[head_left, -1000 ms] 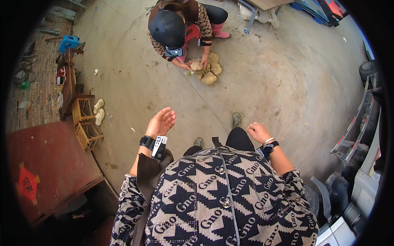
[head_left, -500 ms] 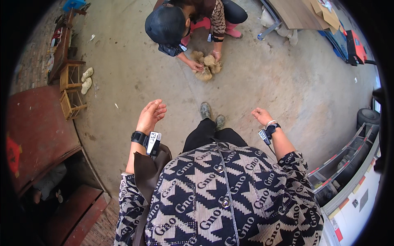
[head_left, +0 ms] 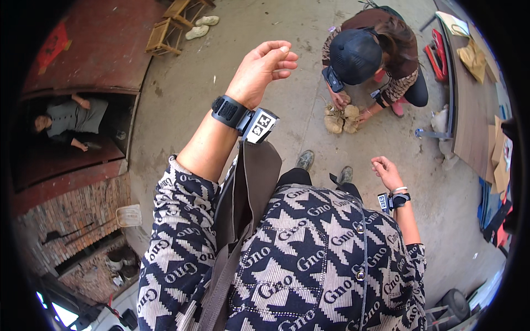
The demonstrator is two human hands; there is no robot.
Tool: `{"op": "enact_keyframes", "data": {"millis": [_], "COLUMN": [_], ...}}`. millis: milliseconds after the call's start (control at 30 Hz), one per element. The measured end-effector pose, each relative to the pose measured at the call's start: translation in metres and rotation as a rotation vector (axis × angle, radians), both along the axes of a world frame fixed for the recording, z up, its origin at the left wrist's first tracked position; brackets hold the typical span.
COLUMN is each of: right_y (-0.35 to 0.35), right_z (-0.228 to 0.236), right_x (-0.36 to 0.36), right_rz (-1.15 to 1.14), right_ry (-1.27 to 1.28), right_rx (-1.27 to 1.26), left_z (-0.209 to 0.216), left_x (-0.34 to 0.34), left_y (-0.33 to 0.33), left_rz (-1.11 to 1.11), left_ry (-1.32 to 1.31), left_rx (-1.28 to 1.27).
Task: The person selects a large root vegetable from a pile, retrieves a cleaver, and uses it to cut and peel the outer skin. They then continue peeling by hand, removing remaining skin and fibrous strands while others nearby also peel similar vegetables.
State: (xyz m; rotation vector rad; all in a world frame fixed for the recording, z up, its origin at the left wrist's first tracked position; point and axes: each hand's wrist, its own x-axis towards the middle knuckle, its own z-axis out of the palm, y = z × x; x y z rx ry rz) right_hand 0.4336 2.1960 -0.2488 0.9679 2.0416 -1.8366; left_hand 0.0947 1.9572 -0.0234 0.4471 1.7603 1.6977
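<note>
My left hand (head_left: 262, 69) is raised out in front on the left, fingers loosely bent and apart, and holds nothing. My right hand (head_left: 388, 172) hangs over the floor at my right side with its fingers curled in; nothing shows in it. Each wrist wears a black strap with a small device. A brown bag (head_left: 248, 187) hangs at my left side. Beyond my feet, a crouching person in a dark cap (head_left: 356, 55) has both hands on a clump of tan, rounded, rough-looking pieces (head_left: 345, 118) on the floor; their exact kind is unclear.
Pale shoes (head_left: 197, 32) and wooden stools (head_left: 164, 37) stand at the far left. Another person (head_left: 80, 116) shows in a dark opening in the red panel (head_left: 105, 55). At the right are a brown board table (head_left: 469, 105) and cardboard (head_left: 501, 160). A wheel (head_left: 455, 306) lies low right.
My view has turned left, so the crouching person and tan clump now appear farther right. My left arm reaches higher in view. The person in the dark opening shows more fully.
</note>
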Motion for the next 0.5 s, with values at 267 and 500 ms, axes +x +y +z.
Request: {"op": "enact_keyframes", "data": {"millis": [267, 500], "right_y": [0.010, -0.023], "right_z": [0.193, 0.305], "right_x": [-0.041, -0.057], "right_rz": [0.681, 1.065], "right_ry": [0.394, 0.988], "right_rx": [0.130, 0.077], "left_z": [0.132, 0.179], "left_x": [0.035, 0.028], "left_y": [-0.007, -0.010], "left_rz": [0.130, 0.237], "left_ry": [0.377, 0.484], "left_rx": [-0.066, -0.124]}}
